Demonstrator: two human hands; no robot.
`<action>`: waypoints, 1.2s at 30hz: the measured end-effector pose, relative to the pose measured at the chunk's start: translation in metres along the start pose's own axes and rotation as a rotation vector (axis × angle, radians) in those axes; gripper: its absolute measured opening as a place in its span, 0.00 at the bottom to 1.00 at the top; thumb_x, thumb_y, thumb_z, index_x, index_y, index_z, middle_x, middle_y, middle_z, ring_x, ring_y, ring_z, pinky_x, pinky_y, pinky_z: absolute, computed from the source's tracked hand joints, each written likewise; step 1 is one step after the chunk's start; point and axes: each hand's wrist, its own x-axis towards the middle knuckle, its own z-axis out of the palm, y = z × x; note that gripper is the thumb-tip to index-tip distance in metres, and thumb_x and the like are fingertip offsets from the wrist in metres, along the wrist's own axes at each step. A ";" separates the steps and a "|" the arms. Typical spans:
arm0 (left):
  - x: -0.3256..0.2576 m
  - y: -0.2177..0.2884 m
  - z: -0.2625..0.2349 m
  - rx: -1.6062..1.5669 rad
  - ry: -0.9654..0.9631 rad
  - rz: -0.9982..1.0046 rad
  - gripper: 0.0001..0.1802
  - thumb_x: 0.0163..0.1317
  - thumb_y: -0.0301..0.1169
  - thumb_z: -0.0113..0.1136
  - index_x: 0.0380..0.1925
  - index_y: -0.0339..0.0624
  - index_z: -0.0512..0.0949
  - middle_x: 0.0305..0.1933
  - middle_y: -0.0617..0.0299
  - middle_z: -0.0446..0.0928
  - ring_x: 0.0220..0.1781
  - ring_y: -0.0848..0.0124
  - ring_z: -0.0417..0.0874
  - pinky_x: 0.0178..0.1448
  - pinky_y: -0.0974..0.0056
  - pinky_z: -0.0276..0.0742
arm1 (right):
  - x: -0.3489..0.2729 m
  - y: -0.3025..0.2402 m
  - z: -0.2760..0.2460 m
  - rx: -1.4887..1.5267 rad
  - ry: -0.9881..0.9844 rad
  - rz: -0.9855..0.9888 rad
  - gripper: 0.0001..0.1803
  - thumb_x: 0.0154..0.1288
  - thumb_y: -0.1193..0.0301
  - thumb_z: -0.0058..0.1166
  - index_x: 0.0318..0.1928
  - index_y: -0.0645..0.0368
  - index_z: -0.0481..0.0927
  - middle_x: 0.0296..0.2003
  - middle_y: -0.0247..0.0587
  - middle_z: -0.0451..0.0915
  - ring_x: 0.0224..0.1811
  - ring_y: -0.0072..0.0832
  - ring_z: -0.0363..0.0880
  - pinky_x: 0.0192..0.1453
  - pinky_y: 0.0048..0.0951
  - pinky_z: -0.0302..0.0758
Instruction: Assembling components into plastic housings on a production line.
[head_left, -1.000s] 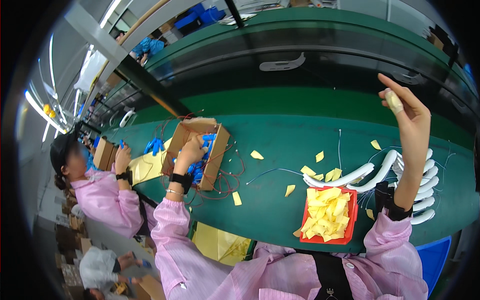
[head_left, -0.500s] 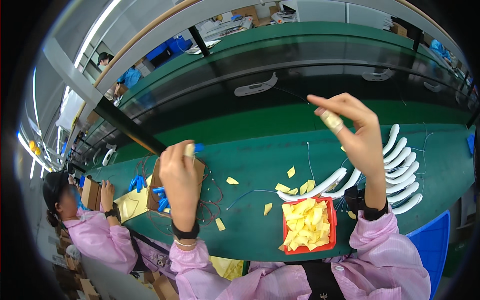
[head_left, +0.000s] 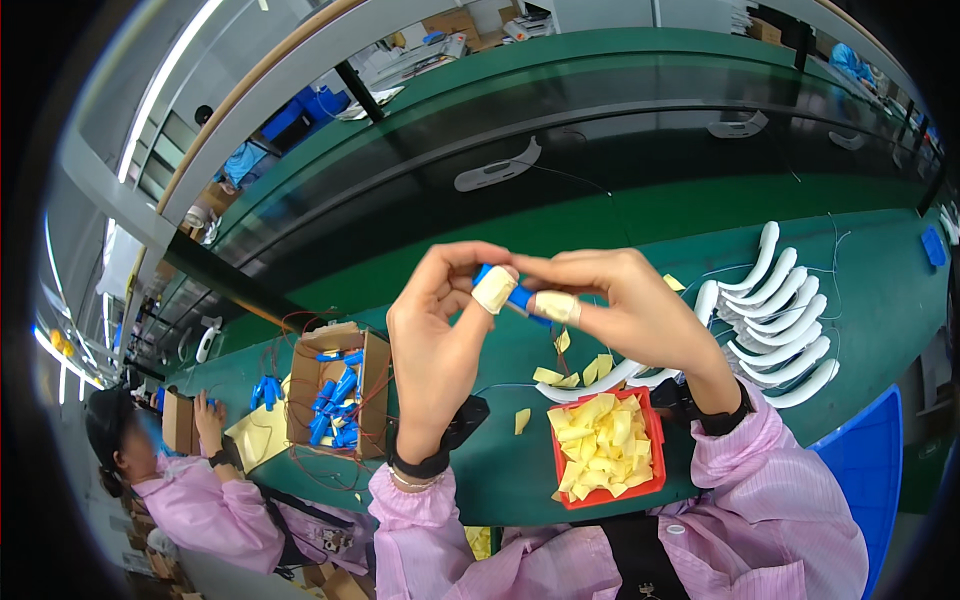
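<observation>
Tape-wrapped thumbs [head_left: 495,289] are partly hiding a blue cylinder [head_left: 521,296] that the left hand [head_left: 437,345] and right hand [head_left: 645,315] are pinching, fingers nearly closed, above the green bench [head_left: 510,465]. The hands, well apart half a second earlier, are now meeting. Angular yellow slips [head_left: 605,440] are filling a red bin [head_left: 657,458].

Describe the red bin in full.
The red bin is squarish and open-topped, with a thin rim and smooth, plastic-looking walls. It is heaped with small, flat yellow pieces, which hide its floor. It stands upright on the green table, by the near edge. A white curved part lies just beyond it; whether they touch is unclear. Neither the left hand nor the right hand touches it.
</observation>
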 end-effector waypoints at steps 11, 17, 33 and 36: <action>0.006 -0.036 0.033 -0.253 0.161 0.048 0.17 0.68 0.27 0.60 0.54 0.28 0.78 0.45 0.52 0.84 0.42 0.69 0.86 0.48 0.68 0.82 | 0.000 0.001 -0.003 0.194 0.196 0.035 0.22 0.70 0.74 0.54 0.63 0.58 0.76 0.49 0.44 0.82 0.49 0.27 0.81 0.52 0.29 0.80; 0.008 -0.034 0.036 -0.188 0.220 0.094 0.16 0.69 0.27 0.59 0.52 0.29 0.80 0.43 0.52 0.84 0.43 0.69 0.86 0.46 0.67 0.84 | 0.003 0.001 0.005 0.164 0.263 0.038 0.21 0.68 0.75 0.56 0.62 0.59 0.78 0.47 0.43 0.82 0.44 0.25 0.82 0.46 0.26 0.82; 0.009 -0.040 0.037 -0.212 0.237 0.059 0.14 0.68 0.25 0.59 0.51 0.28 0.81 0.43 0.50 0.84 0.43 0.67 0.86 0.47 0.66 0.85 | 0.002 -0.005 0.013 0.039 0.296 0.085 0.23 0.67 0.78 0.58 0.62 0.62 0.77 0.44 0.41 0.80 0.48 0.24 0.81 0.53 0.25 0.80; 0.010 -0.045 0.036 -0.221 0.259 0.090 0.15 0.68 0.24 0.58 0.51 0.28 0.81 0.43 0.50 0.84 0.42 0.67 0.86 0.50 0.66 0.84 | 0.004 0.004 0.016 0.079 0.338 0.049 0.21 0.66 0.79 0.57 0.60 0.61 0.79 0.41 0.41 0.80 0.43 0.24 0.81 0.46 0.25 0.80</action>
